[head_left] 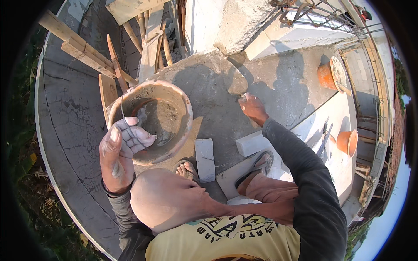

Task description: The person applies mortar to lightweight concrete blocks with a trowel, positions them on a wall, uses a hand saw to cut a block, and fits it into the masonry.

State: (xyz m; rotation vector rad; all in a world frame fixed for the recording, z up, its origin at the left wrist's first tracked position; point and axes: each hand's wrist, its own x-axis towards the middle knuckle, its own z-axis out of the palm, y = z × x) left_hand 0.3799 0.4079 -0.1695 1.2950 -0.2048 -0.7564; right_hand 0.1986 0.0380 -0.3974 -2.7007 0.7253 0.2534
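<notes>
My left hand [124,150], whitened with dried mortar, has its fingers curled at the thin wire handle of a mortar-crusted bucket [179,145]. The bucket tilts so its mouth shows, with wet grey mortar [163,117] inside. To the right, with the arm stretched forward, my right hand [252,108] is closed round what looks like a trowel [237,82]. Its rounded, mortar-coated blade points away from me, close over the grey concrete slab [200,76]; the fist hides the handle. Beyond the blade stands the rough foot of a white wall [237,26].
Pale blocks [204,160] [252,143] lie near my sandalled feet [188,169]. Orange buckets [326,77] [347,143] stand at the right, beside metal tools [324,139]. Timber planks [89,58] jut in at the upper left; steel reinforcing bars [309,13] stick out at the upper right.
</notes>
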